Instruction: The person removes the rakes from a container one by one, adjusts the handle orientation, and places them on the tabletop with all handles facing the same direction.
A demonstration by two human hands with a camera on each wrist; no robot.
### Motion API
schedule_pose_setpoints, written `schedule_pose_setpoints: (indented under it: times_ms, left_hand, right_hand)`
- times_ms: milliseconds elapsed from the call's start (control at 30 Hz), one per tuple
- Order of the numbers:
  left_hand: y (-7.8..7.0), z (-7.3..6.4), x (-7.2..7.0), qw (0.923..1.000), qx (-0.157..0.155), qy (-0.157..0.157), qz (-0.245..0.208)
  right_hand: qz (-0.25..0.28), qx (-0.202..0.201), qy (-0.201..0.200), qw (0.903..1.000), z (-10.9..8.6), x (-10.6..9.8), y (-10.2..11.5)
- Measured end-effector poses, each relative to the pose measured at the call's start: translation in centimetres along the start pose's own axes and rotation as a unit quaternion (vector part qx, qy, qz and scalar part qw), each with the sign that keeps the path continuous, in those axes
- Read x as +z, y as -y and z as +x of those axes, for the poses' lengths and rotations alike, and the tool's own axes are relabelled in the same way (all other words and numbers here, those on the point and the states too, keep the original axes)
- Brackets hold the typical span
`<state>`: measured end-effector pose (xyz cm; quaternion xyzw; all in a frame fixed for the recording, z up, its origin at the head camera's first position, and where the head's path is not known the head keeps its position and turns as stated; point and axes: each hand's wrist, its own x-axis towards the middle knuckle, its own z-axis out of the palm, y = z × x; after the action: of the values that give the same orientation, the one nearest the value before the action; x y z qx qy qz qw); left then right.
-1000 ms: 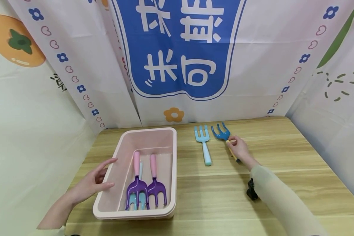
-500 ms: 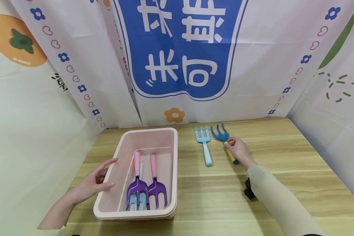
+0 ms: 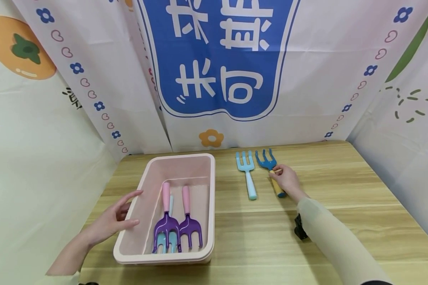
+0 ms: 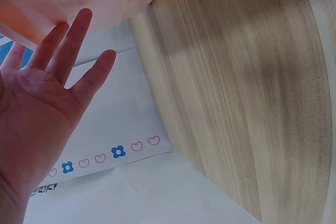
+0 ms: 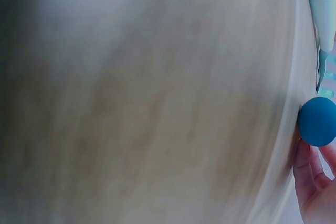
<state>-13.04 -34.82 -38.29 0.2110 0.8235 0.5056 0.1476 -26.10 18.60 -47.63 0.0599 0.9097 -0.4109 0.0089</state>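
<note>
Blue fork between the right fingers

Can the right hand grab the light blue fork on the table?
Probably yes: the light blue fork lies nearby, but the right hand pinches the yellow-handled fork and may need to let go first.

There are two purple forks, two light blue forks, one dark blue fork, one pink box, one table and two hands.

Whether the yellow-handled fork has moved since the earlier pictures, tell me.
Yes: the yellow-handled fork has swung, its handle end going left toward the light blue fork on the table.
</note>
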Motion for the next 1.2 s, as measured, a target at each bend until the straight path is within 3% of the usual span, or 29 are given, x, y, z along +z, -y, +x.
schedule_pose_setpoints:
  times_ms: [233,600,1200]
  left_hand:
    - [0.1,0.0,0.0,1.0,0.005,0.002,-0.002]
    - [0.0,0.0,0.0,1.0,0.003,-0.001,0.002]
    - [0.0,0.0,0.0,1.0,0.007,-0.001,0.005]
  right_hand:
    - [0.012,-0.011,0.001,0.9999,-0.4,-0.6,0.3]
    - [0.029,-0.076,-0.001,0.9967,-1.3,-1.9,1.6]
    - [0.082,-0.182,0.021,0.9798,-4.3,-3.6,5.8]
